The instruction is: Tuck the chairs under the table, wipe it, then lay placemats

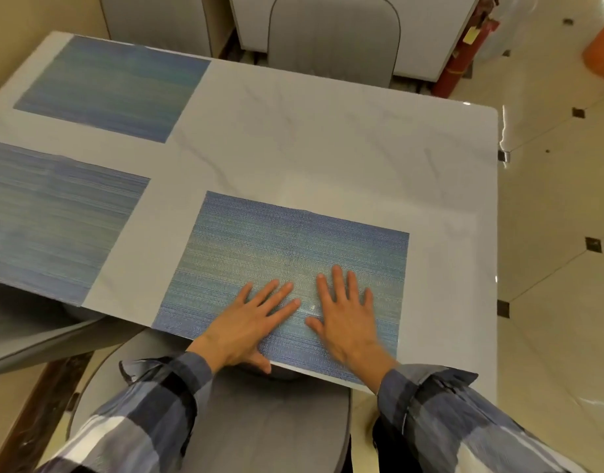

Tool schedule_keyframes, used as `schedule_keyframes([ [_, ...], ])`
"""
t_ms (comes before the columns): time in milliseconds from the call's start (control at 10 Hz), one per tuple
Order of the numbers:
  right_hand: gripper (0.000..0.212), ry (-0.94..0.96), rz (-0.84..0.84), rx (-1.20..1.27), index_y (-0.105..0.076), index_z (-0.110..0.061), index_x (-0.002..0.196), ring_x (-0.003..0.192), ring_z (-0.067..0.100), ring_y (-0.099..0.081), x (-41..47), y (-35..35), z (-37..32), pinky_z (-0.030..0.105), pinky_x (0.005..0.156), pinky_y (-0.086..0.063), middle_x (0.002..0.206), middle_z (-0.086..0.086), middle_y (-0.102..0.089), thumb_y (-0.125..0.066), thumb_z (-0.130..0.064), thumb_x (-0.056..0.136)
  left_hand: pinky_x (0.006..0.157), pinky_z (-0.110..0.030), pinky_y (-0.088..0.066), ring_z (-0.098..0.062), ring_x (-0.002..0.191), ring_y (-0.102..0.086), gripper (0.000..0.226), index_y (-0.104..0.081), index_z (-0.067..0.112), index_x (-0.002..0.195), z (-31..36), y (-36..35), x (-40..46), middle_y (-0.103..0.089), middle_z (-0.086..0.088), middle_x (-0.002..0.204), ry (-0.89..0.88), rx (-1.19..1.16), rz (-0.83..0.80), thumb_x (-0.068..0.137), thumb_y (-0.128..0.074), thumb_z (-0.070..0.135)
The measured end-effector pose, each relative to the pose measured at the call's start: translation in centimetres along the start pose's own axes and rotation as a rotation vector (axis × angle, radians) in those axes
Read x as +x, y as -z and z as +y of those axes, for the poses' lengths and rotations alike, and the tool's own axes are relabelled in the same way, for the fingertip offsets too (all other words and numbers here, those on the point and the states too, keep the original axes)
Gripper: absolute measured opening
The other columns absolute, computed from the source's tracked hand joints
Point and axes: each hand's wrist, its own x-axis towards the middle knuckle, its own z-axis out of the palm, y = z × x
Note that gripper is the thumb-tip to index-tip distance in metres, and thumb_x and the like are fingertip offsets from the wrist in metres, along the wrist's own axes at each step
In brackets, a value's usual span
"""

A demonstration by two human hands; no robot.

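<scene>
We see both hands flat, fingers straight, on the blue woven rectangular placemat [287, 261] at the lower centre of the white marble-look counter [328, 138]: left hand [249, 322] and right hand [345, 319] side by side, each grip wide, clasping nothing. Two matching placemats [113, 87] lie at left; a grey padded chair [259, 421] sits below.

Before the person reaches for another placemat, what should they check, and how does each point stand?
1. Near placemat flat under both palms: ok.
2. Left hand and right hand hold nothing: ok.
3. Near placemat's edge square with the table edge: ok.
4. Far right place, by the far chair, has a mat: not ok, bare.
5. Spare placemat within reach: cannot tell, none in view.
6. Near chair tucked under: cannot tell.
</scene>
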Motion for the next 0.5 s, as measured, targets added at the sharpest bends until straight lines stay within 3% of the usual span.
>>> schedule_keyframes([
  [300,0.087,0.022,-0.081,0.082,0.009,-0.024,0.157,0.149,0.035,0.016,-0.3,1.1,0.4,0.058,0.119,-0.004,0.162,0.009,0.023,-0.045,-0.057,0.097,0.121,-0.055,0.000,-0.027,0.147,0.027,0.123,0.025,0.029,0.152,1.2,0.6,-0.8,0.037,0.000,0.156,0.040,0.013,-0.028,0.079,-0.069,0.058],
  [400,0.080,0.033,-0.063,0.203,-0.005,-0.023,0.157,0.152,0.031,0.006,-0.5,2.5,1.3,0.052,0.121,-0.010,0.164,0.009,0.013,-0.049,-0.052,0.097,0.122,-0.053,-0.004,-0.026,0.150,0.017,0.117,0.018,0.028,0.154,1.3,1.3,-1.3,0.032,0.000,0.158,0.047,-0.007,-0.038,0.081,-0.071,0.051],
  [500,0.071,0.041,0.012,0.266,-0.017,-0.019,0.154,0.149,0.029,-0.013,-1.5,5.3,2.3,0.041,0.119,-0.018,0.163,0.011,-0.008,-0.050,-0.047,0.098,0.121,-0.048,-0.004,-0.024,0.152,0.007,0.112,0.010,0.027,0.156,1.5,2.8,-2.6,0.020,-0.002,0.163,0.102,-0.110,-0.049,0.082,-0.069,0.053],
])
